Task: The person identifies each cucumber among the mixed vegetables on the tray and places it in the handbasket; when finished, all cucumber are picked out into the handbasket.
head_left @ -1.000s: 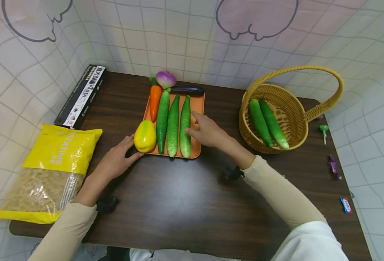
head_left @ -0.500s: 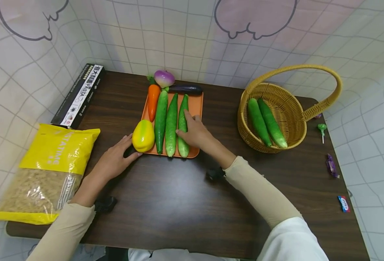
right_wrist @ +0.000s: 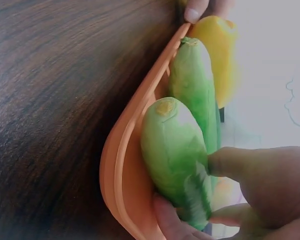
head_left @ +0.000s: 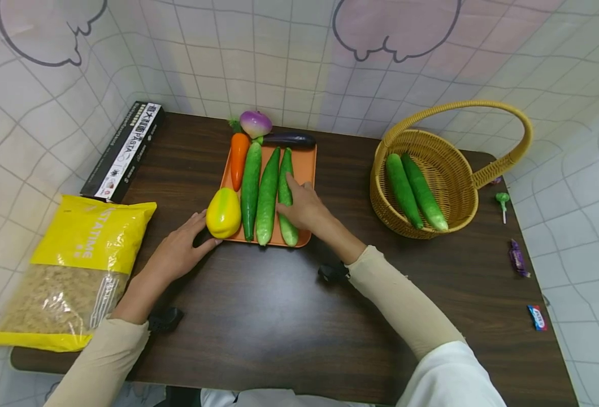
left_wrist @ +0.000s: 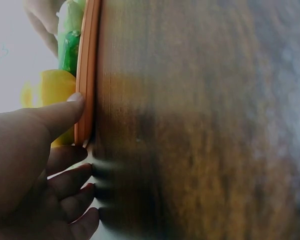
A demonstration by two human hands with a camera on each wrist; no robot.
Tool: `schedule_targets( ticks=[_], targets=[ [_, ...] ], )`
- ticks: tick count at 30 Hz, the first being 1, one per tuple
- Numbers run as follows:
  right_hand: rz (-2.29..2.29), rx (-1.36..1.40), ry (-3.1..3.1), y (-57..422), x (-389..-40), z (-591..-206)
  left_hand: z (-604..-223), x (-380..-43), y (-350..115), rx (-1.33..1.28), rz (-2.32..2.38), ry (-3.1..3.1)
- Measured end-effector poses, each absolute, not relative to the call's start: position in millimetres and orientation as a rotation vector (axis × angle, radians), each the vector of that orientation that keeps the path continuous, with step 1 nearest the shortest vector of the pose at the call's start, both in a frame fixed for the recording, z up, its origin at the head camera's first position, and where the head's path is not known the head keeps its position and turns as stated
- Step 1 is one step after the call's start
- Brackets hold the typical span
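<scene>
An orange tray (head_left: 307,169) holds three green cucumbers side by side. My right hand (head_left: 307,208) grips the rightmost cucumber (head_left: 285,189), thumb on one side and fingers on the other; the right wrist view shows this cucumber (right_wrist: 172,145) between them, low over the tray. The middle cucumber (head_left: 267,198) and the left one (head_left: 251,192) lie beside it. At the tray's near left corner, my left hand (head_left: 179,249) rests with its thumb against the rim (left_wrist: 87,75), fingers loosely bent. Close by its fingertips sits a yellow bell pepper (head_left: 224,213).
A carrot (head_left: 238,161), an eggplant (head_left: 289,139) and a purple-white turnip (head_left: 256,124) lie toward the tray's back. To the right stands a handled wicker basket (head_left: 454,164) with two cucumbers (head_left: 424,192). A pasta bag (head_left: 76,271) and black box (head_left: 121,152) are left; sweets (head_left: 517,259) line the right edge.
My right hand has moved left from beside the rightmost cucumber and taken hold of it. That cucumber has tilted slightly, its near end now farther right. My left hand has stayed at the tray corner.
</scene>
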State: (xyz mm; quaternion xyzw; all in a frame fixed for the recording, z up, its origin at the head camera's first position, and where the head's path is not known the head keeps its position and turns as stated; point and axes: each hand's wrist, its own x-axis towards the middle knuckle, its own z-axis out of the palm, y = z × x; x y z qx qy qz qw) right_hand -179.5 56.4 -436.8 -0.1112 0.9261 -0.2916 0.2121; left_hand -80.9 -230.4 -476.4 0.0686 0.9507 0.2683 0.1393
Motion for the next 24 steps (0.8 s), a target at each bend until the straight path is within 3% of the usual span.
schedule_targets(
  ticks=[24],
  targets=[
    [-1.051, -0.339, 2.454, 93, -175, -423, -476, -80, -229, 0.196, 0.777, 2.738]
  ],
)
